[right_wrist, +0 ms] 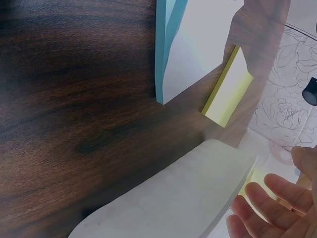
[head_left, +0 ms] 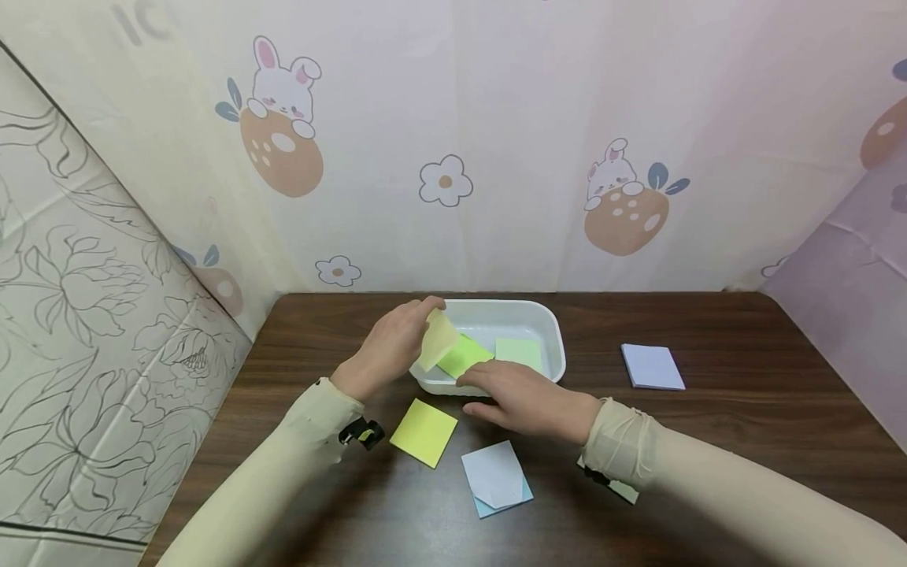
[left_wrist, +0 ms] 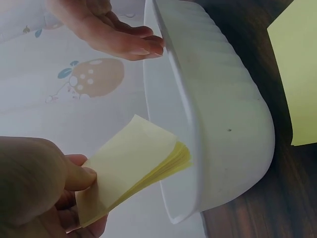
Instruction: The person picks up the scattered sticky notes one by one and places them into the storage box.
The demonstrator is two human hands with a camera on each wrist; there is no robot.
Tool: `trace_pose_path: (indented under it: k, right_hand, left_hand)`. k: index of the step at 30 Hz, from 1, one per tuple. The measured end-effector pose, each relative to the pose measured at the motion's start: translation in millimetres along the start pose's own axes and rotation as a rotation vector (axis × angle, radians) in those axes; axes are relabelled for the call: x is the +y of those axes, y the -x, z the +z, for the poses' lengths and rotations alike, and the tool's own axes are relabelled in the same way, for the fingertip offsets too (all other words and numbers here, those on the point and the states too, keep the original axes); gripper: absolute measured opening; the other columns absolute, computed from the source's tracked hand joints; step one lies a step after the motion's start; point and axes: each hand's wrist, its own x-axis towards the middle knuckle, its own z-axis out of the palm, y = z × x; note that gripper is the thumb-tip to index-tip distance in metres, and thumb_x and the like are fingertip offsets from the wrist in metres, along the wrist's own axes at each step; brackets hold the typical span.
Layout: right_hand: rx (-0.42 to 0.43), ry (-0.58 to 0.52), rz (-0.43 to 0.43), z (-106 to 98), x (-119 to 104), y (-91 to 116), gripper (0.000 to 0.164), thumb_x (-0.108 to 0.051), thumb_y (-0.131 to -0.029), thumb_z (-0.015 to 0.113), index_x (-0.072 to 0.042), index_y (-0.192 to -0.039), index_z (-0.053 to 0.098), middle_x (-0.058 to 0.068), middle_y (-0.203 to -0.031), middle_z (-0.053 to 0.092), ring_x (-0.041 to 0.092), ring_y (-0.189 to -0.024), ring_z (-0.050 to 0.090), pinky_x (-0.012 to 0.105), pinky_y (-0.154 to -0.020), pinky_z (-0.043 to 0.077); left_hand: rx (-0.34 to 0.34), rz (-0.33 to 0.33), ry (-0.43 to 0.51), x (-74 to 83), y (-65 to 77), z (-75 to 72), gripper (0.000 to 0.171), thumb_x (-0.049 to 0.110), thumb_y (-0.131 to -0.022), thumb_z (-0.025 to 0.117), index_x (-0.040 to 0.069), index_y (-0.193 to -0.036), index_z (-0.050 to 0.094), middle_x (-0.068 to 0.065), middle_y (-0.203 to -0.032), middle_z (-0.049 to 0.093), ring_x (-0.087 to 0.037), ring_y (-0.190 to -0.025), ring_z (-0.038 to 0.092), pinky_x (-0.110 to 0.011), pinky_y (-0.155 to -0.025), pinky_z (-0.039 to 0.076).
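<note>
My left hand pinches a pale yellow pad of sticky notes between thumb and fingers, its sheets fanned at the free end. That pad is tilted over the left part of a white plastic tub. Inside the tub lie a bright green sticky-note pad and a light green one. At the tub's near rim is my right hand, its fingers relaxed and holding nothing, with fingertips right by the rim in the left wrist view.
In front of the tub lie a yellow sticky-note pad and a blue pad with a whitish sheet on top. A lavender pad is at the right. Under my right wrist, a pale green pad is partly hidden. Patterned curtains border the table.
</note>
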Motion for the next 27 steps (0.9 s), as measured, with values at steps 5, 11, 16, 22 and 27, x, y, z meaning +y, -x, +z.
trace_pose_path:
  k: [5,11,16,22,27]
  right_hand:
    - [0.006,-0.009,-0.009,0.2,2.9,0.2,0.037,-0.036,-0.093,0.054,-0.011,-0.118,0.063,-0.002,-0.112,0.063,0.008,-0.102,0.055,0.031,-0.088,0.045]
    - [0.003,-0.015,-0.009,0.8,6.1,1.2,0.037,-0.036,-0.093,0.054,-0.01,-0.118,0.063,-0.001,-0.112,0.063,0.009,-0.101,0.055,0.032,-0.087,0.045]
    - [0.007,-0.015,-0.013,1.3,7.9,1.6,0.037,-0.036,-0.093,0.054,-0.01,-0.118,0.062,-0.001,-0.112,0.063,0.009,-0.102,0.055,0.032,-0.088,0.045]
    - [0.023,0.0,-0.028,1.9,9.4,2.3,0.036,-0.034,-0.093,0.054,-0.009,-0.117,0.062,0.0,-0.11,0.063,0.009,-0.101,0.055,0.032,-0.087,0.045]
    - [0.032,0.002,-0.026,-0.2,9.9,3.1,0.036,-0.033,-0.092,0.055,-0.007,-0.116,0.061,0.001,-0.109,0.063,0.01,-0.099,0.055,0.032,-0.086,0.045]
  left_hand:
    - [-0.019,-0.006,-0.013,-0.7,-3.3,4.5,0.039,-0.002,-0.087,0.056,0.012,-0.123,0.054,-0.006,-0.103,0.065,-0.014,-0.082,0.056,-0.03,-0.069,0.048]
    - [-0.054,-0.011,-0.01,1.0,-7.5,8.5,0.038,-0.002,-0.087,0.056,0.012,-0.122,0.055,-0.006,-0.107,0.066,-0.014,-0.084,0.057,-0.03,-0.071,0.048]
    - [-0.097,-0.003,-0.009,3.8,-13.0,13.7,0.036,0.001,-0.089,0.055,0.012,-0.123,0.054,-0.005,-0.114,0.065,-0.014,-0.092,0.058,-0.03,-0.076,0.048]
    - [-0.15,0.006,-0.02,7.1,-18.2,20.5,0.036,0.001,-0.09,0.053,0.013,-0.124,0.053,-0.004,-0.112,0.065,-0.013,-0.095,0.058,-0.029,-0.077,0.047]
    - [-0.179,0.014,-0.026,7.9,-20.5,26.0,0.037,-0.001,-0.09,0.051,0.013,-0.124,0.053,-0.004,-0.11,0.065,-0.013,-0.094,0.057,-0.029,-0.077,0.048]
